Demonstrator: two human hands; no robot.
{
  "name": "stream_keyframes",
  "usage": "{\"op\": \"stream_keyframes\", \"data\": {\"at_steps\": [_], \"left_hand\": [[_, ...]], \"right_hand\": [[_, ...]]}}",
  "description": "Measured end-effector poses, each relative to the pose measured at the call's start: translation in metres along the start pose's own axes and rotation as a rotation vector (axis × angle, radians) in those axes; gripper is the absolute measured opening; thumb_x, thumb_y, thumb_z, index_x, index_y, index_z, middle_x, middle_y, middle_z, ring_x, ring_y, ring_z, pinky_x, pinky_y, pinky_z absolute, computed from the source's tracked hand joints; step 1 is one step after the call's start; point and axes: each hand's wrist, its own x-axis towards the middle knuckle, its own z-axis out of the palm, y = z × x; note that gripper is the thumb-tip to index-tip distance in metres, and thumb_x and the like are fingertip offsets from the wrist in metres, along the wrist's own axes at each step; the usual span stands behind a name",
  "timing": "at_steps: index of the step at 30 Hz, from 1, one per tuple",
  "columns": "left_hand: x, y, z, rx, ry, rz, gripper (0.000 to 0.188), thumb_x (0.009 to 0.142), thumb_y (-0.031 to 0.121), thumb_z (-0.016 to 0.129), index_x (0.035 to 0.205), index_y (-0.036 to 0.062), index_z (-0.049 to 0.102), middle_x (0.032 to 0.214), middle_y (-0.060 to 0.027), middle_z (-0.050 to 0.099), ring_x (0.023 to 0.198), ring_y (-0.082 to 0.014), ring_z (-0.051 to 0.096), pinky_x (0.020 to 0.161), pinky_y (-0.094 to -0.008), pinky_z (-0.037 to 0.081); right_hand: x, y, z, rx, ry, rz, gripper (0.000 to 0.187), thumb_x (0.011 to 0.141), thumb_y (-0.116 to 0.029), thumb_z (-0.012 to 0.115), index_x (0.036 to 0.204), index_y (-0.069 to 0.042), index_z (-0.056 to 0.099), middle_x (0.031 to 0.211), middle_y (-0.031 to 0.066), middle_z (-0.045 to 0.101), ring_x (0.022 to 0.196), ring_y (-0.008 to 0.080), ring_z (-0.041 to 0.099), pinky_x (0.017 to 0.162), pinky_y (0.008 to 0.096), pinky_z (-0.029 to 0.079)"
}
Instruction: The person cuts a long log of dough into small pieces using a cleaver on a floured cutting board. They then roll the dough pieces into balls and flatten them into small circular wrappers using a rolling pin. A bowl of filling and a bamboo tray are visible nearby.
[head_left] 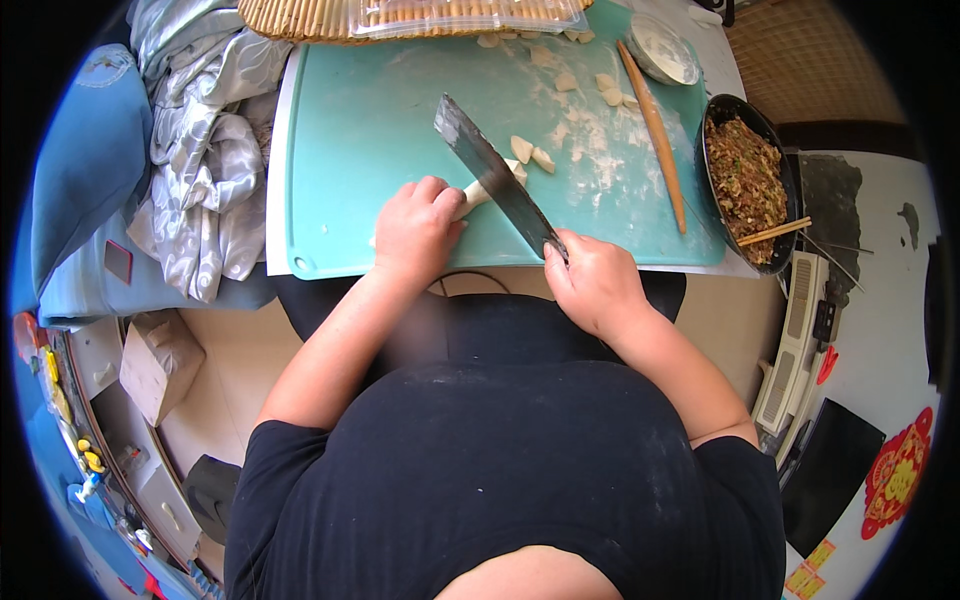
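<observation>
Dough roll [473, 199] lies on the green mat [355, 120], its near part under the left hand [420, 228], whose fingers are curled closely over it, while the right hand [598, 285] is wrapped round the handle end of a dark cleaver [497, 187]; the blade slants across the dough roll, though whether it has bitten in I cannot tell. Just beyond the blade sit a couple of pale dough pieces [521, 149], with more scattered farther up among floury smears. To the right, a wooden rolling pin [655, 140] lies near a bowl of flour [663, 52], and a dark pan [794, 190] holds chopped filling [742, 175], chopsticks [775, 231] resting across its near edge
</observation>
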Motion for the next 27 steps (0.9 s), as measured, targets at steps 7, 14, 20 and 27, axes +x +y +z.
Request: {"op": "stream_keyframes", "data": {"at_steps": [7,14,20,27], "left_hand": [[0.000,-0.008,-0.002,-0.016,0.005,0.002,0.032,0.060,0.008,0.074,0.090,0.0096,0.061,0.088,-0.0053,0.058,0.080,-0.0267,0.057,0.068,-0.0355,0.049],[0.003,-0.021,-0.010,0.046,0.003,-0.184,0.019,0.077,0.023,0.067,0.088,0.0080,0.068,0.086,-0.0069,0.060,0.080,-0.0275,0.058,0.071,-0.0367,0.048],[0.006,-0.029,-0.008,0.062,0.052,-0.202,0.014,0.078,0.020,0.066,0.086,0.0086,0.067,0.082,-0.0073,0.060,0.079,-0.0284,0.058,0.070,-0.0378,0.048],[0.007,-0.032,-0.006,0.044,0.036,-0.216,0.014,0.078,0.020,0.066,0.085,0.0084,0.067,0.081,-0.0077,0.059,0.079,-0.0283,0.057,0.070,-0.0376,0.048]], "right_hand": [[0.020,-0.014,-0.001,-0.089,-0.155,0.108,0.025,0.090,-0.023,0.045,0.085,-0.003,0.059,0.071,0.0175,0.062,0.066,0.0370,0.059,0.062,0.0446,0.047],[0.016,0.002,0.001,0.069,-0.034,0.090,0.025,0.090,-0.024,0.046,0.086,-0.003,0.058,0.070,0.0166,0.060,0.067,0.0368,0.058,0.061,0.0440,0.046],[0.012,-0.013,-0.007,0.163,0.069,-0.023,0.019,0.089,-0.021,0.049,0.087,-0.004,0.058,0.067,0.0151,0.059,0.063,0.0360,0.057,0.057,0.0427,0.045],[0.023,-0.018,-0.002,0.022,-0.003,-0.015,0.022,0.089,-0.022,0.048,0.084,-0.004,0.057,0.068,0.0166,0.060,0.064,0.0372,0.058,0.059,0.0446,0.046]]}}
